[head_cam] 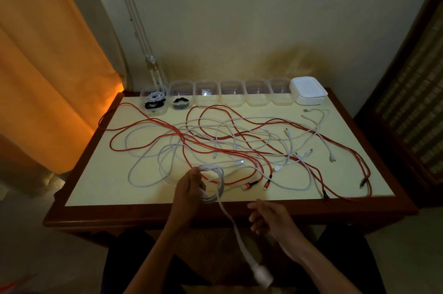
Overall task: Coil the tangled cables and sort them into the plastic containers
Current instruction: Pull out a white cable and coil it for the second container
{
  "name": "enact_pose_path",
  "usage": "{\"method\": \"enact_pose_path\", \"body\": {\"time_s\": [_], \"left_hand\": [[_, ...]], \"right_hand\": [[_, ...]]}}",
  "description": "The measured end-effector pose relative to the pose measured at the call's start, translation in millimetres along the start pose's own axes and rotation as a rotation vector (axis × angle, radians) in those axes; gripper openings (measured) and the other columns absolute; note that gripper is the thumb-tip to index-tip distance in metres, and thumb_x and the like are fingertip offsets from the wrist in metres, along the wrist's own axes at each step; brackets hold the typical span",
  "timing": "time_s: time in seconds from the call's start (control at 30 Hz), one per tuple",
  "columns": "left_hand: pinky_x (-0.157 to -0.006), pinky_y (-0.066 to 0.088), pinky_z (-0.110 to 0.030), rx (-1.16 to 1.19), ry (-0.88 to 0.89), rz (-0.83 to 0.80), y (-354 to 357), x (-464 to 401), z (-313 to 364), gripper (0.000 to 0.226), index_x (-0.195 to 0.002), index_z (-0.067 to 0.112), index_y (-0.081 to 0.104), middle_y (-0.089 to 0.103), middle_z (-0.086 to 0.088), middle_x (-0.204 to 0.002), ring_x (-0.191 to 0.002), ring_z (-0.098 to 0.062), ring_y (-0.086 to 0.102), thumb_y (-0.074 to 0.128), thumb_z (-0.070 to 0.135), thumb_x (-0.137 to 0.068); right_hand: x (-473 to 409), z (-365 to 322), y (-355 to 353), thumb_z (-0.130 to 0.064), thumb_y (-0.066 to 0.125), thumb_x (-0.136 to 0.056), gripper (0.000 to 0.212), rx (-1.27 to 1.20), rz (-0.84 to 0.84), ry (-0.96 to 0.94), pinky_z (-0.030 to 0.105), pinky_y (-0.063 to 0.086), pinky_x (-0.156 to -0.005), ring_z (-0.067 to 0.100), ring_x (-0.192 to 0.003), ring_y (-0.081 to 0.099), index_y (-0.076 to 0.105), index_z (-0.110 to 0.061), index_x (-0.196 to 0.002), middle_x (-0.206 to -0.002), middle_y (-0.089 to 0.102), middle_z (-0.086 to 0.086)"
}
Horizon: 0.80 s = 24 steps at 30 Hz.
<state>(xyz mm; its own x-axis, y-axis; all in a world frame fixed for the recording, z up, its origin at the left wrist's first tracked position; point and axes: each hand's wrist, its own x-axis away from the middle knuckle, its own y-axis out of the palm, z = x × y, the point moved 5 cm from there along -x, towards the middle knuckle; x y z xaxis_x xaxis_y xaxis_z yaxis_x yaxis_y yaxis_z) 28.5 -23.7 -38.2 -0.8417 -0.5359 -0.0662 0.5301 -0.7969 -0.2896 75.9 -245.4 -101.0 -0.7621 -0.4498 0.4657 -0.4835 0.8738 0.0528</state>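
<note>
Containers (231,94) line the table's (100,188) far edge — lids (308,91) rightmost, cables (239,145) before them.

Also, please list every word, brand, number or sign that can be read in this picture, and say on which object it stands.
None: no text can be read in this view.
Clear plastic containers: no label shows.
Stack of white lids: plain, no print shows.
Orange cable plugs: too small to show any marking.
White cable coil in the left hand: no marking shows; its hanging end is blurred.
</note>
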Motion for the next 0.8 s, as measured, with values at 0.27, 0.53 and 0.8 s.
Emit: {"method": "enact_pose_path", "body": {"time_s": [0.27,0.53,0.8], "left_hand": [[-0.053,0.041,-0.017,-0.308,0.197,-0.365,17.9,-1.4,-9.8,0.043,-0.074,0.028,0.049,0.05,0.007,-0.061,-0.056,-0.003,0.051,0.026,0.058,-0.094],[-0.055,0.05,-0.031,-0.3,0.111,-0.352,33.6,7.0,0.8,0.041,-0.096,0.018,0.051,0.061,-0.002,-0.076,-0.062,-0.016,0.06,0.031,0.054,-0.096],[-0.059,0.043,-0.02,-0.111,-0.206,-0.288,39.8,42.4,-9.8,0.041,-0.08,0.009,0.066,0.062,-0.004,-0.067,-0.057,-0.008,0.056,0.048,0.042,-0.097]], "right_hand": [[4.9,-51.7,11.6,-0.031,0.052,-0.1,0.022,0.286,-0.081,-0.243,0.026,0.044,-0.059,0.016,-0.062,0.058,0.072,-0.022,-0.104,-0.078,0.07,0.005],[5.5,-66.3,33.9,-0.028,0.061,-0.096,0.015,0.362,-0.117,-0.332,0.024,0.055,-0.059,0.017,-0.066,0.071,0.071,-0.017,-0.097,-0.083,0.074,0.006],[-1.5,-47.8,8.3,-0.011,0.059,-0.096,0.021,-0.156,0.203,-0.072,0.036,0.061,-0.076,0.021,-0.087,0.074,0.073,0.004,-0.093,-0.093,0.076,0.011]]}}
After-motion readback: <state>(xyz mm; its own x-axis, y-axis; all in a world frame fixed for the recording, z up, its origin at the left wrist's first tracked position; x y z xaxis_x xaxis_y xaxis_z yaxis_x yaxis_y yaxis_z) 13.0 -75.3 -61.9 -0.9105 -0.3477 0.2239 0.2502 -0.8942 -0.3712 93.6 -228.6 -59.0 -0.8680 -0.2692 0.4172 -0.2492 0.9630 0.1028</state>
